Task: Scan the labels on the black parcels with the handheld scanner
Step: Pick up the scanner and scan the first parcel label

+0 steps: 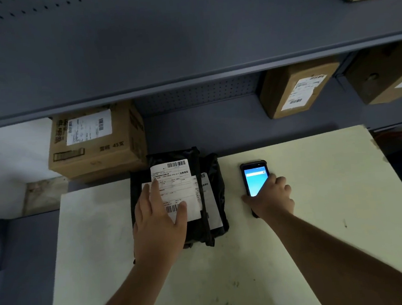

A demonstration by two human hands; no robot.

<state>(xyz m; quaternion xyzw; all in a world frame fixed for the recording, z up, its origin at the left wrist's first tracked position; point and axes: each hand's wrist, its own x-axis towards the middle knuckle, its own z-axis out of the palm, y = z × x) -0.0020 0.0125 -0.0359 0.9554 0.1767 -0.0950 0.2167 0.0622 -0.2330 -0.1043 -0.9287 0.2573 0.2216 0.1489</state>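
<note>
The left hand [158, 219] lies flat, fingers [147, 193] spread open, on the white label [176, 186] of the top glossy black plastic parcel [175, 203], stacked over a second near the pale desk's [320, 190] far edge. The right hand [271, 198] closes around the black handheld scanner [254, 178], screen lit, resting on the desk beside them. The thumb covers the lower barcode (a likely misread). Bare desk lies open to the right; brown cardboard boxes [97, 142] crowd behind.

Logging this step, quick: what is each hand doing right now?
Left hand: open, flat on the top black parcel's label.
Right hand: closed around the handheld scanner, which lies on the table.
</note>
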